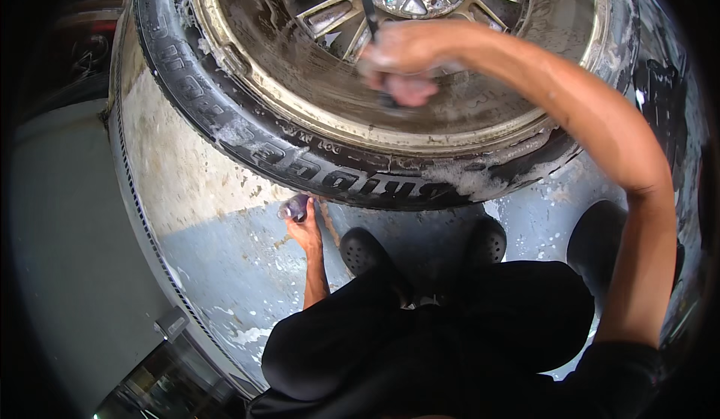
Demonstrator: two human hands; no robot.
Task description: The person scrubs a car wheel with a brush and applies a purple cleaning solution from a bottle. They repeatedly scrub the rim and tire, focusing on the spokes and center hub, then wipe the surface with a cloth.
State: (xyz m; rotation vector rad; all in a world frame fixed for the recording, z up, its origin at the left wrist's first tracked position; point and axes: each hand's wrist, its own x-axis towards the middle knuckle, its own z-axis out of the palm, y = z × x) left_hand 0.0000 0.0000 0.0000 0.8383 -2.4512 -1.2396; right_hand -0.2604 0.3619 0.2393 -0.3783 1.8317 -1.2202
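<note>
A car wheel fills the upper part of the head view, its black tyre (315,168) streaked with suds around a dirty metal rim (352,126). My right hand (405,63) reaches across the tyre and hangs over the rim's inner barrel, below the spokes. It is closed round a slim black-handled brush (370,15); motion smears the hand and the tool's lower end. Down at the near left edge of the tyre, my left hand (305,230) grips a small clear bottle (294,207) that looks purple inside. Its fingers are partly hidden.
Under the wheel lies a worn blue-and-white floor (217,246) with peeling paint. My black clogs (363,251) stand close to the tyre's near edge. A dark rounded object (592,235) sits at the right, and a ridged strip (146,243) edges the floor at the left.
</note>
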